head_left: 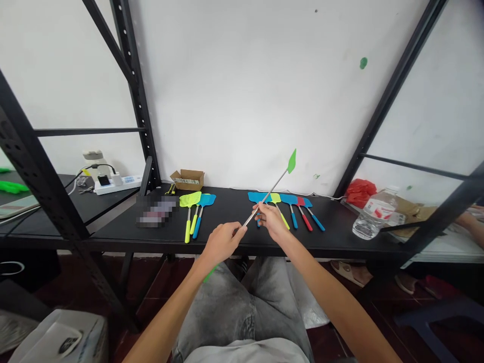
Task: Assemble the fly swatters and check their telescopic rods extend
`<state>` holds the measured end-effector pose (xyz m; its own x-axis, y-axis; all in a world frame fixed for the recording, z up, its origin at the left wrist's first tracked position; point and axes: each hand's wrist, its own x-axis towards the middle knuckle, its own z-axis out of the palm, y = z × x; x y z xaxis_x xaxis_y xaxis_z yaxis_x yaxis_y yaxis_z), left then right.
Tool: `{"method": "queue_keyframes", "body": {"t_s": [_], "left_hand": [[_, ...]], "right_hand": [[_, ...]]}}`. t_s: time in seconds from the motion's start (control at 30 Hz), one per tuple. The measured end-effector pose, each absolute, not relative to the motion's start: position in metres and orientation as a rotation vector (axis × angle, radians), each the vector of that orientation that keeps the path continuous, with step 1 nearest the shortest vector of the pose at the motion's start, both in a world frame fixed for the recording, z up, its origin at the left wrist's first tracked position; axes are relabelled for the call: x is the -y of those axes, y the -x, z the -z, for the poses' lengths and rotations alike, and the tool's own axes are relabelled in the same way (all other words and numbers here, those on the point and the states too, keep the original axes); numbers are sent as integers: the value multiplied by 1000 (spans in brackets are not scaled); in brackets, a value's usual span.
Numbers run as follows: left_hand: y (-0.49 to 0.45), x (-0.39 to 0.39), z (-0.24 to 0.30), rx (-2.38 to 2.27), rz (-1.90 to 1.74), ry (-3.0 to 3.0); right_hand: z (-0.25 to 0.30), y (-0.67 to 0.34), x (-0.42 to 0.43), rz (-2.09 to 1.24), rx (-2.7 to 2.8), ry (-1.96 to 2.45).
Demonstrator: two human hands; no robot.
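Note:
Both my hands are on a green fly swatter with a thin metal rod, tilted up to the right above the table's front part. Its green head appears nearly edge-on. My left hand is closed round the lower rod, and a bit of green shows below my left forearm. Higher up, the fingers of my right hand pinch the rod. Behind my right hand lie several blue, yellow and red fly swatters, partly covered by it. To the left lies a smaller group of yellow and blue swatters.
The black table stands against a white wall, between dark metal posts. An open cardboard box is at the back left, near a power strip. At right are a clear plastic bottle, a red bag and part of another person's arm.

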<state>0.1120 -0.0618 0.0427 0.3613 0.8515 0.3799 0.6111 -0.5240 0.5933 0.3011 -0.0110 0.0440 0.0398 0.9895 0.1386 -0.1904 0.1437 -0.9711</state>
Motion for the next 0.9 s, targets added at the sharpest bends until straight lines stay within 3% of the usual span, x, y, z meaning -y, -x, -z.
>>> {"method": "queue_keyframes", "body": {"t_s": [0.63,0.9], "left_hand": [[-62,60,-65,-1233,-619,-2469],[-10,38,-74,-1600,-557,-2411]], "right_hand": [[-72,-415,-42,-960,564,1026],[-78,-418,-40,-1013,593,951]]}}
